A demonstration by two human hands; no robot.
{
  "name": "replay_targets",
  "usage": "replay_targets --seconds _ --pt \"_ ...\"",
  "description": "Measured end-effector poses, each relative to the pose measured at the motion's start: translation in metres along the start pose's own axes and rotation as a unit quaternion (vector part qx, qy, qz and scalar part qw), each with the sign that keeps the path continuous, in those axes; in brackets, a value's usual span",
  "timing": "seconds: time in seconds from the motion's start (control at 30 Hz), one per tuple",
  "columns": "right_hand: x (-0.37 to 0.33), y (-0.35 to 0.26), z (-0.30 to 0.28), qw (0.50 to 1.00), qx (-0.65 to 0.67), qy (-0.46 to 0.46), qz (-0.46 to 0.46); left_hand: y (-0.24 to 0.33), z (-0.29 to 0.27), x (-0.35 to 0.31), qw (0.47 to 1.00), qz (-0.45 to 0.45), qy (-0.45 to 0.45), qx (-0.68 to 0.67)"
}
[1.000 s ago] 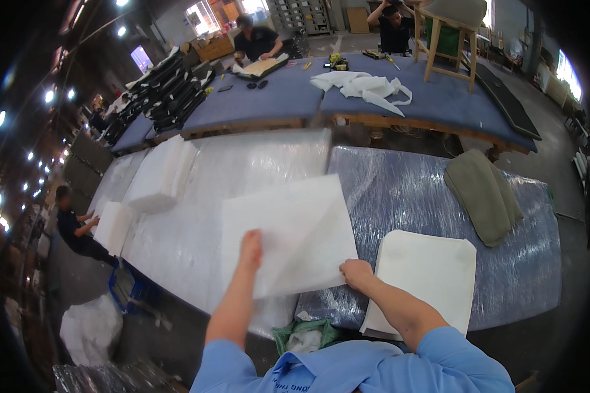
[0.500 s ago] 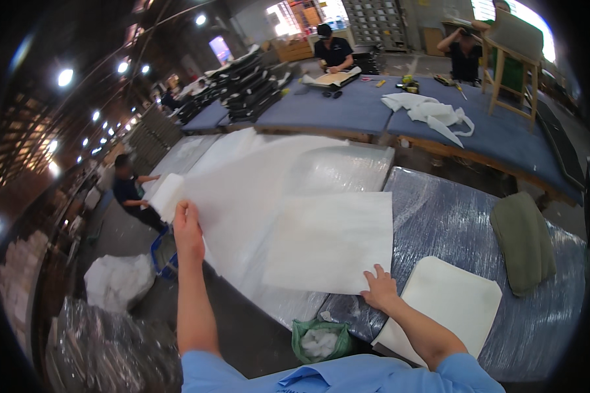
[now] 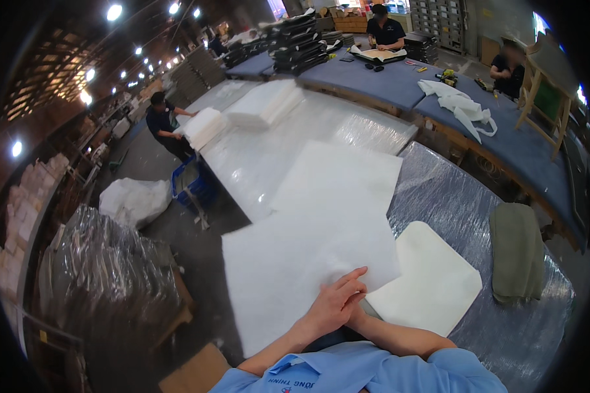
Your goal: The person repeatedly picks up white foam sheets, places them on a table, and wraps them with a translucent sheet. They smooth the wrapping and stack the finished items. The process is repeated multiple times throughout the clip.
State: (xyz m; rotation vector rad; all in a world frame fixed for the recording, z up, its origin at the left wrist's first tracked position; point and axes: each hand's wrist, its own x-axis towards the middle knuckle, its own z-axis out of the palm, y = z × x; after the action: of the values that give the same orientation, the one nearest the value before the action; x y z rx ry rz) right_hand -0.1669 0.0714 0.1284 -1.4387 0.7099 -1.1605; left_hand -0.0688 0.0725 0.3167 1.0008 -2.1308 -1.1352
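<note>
A soft white sheet of wadding (image 3: 275,268) spreads in front of my body, its left part reaching out past the table edge. My left hand (image 3: 328,302) is at the sheet's near right edge, fingers bent together and pointing right, seemingly pinching it. Right beside it, partly behind its fingers, is my right hand (image 3: 355,314); its own fingertips are hidden. Another white sheet (image 3: 357,173) lies flat beyond, partly covered by the first. A cream pad with rounded corners (image 3: 436,281) rests to the right of my hands.
A plastic-wrapped surface (image 3: 432,190) carries a folded olive cloth (image 3: 518,252) at right. Farther off, a person (image 3: 167,124) handles a white stack (image 3: 203,128) near another stack (image 3: 262,105). A blue crate (image 3: 193,183), white bag (image 3: 134,202) and plastic-covered pile (image 3: 111,268) stand left.
My left hand has come from far left to beside my right hand, and the wadding it held has come down nearer my body. The view has turned left. The green bag is out of sight.
</note>
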Motion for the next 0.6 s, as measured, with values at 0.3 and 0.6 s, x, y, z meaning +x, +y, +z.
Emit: replay_targets --seconds 0.3,0.6 --pt "0.017 -0.065 0.046 0.948 0.192 0.198 0.16 -0.088 -0.042 -0.139 0.944 -0.139 0.266 -0.135" --pt "0.075 -0.083 0.138 0.977 -0.084 -0.079 0.181 -0.158 -0.066 -0.294 0.803 -0.373 0.348 -0.308"
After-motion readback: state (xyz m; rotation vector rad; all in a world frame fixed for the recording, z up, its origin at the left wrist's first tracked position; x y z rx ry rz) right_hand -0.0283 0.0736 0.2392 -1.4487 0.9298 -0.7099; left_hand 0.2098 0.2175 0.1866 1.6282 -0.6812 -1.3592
